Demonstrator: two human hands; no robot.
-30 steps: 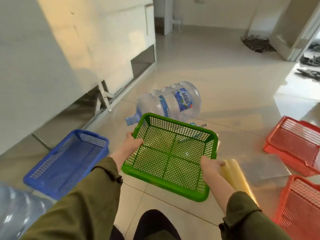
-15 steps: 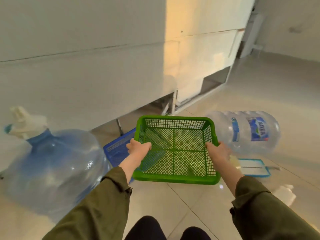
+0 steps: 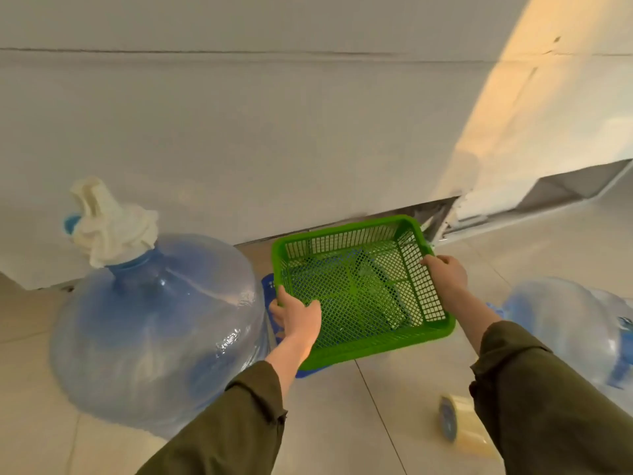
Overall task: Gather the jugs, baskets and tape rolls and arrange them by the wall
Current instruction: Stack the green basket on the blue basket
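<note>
I hold a green mesh basket in both hands, low over the floor near the white wall. My left hand grips its near left rim and my right hand grips its right rim. Beneath it lies a blue basket, mostly hidden, only its left edge and a near corner showing. A large blue-tinted water jug stands upright at the left, a white cloth stuffed in its neck. A second jug lies on its side at the right. A yellowish tape roll lies on the tiles by my right sleeve.
The white wall runs across the back, with a low dark gap and metal bracket at its base on the right. Beige floor tiles extend toward me.
The view has swung left toward the wall. The green basket has moved over the blue basket and closer to the wall, beside the upright jug. The red baskets have left the view.
</note>
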